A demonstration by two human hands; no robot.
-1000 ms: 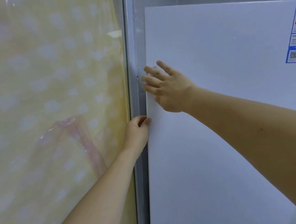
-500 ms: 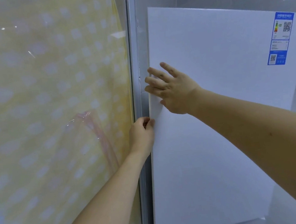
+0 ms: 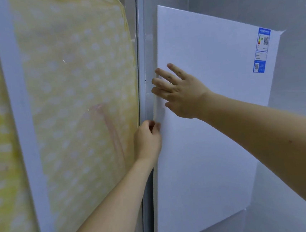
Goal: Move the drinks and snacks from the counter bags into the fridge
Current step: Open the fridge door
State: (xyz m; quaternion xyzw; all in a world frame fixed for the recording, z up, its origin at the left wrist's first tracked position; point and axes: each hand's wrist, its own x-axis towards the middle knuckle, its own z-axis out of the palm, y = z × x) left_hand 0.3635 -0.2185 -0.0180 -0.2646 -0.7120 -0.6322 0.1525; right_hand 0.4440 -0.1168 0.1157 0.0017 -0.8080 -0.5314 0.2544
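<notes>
Fridge door stands tall, upright; left hand curls round its left edge; right hand rests on it, fingers spread.

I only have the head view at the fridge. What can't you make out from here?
- Fridge interior: hidden behind the white fridge door; no shelves show.
- Drinks, snacks and counter bags: none in the head view.
- Left hand fingertips: curled at the door's left edge, partly hidden, so the grip is unclear.
- Blue label text: too small to read.
- Right hand: fingers spread on the door; thumb hidden.
</notes>
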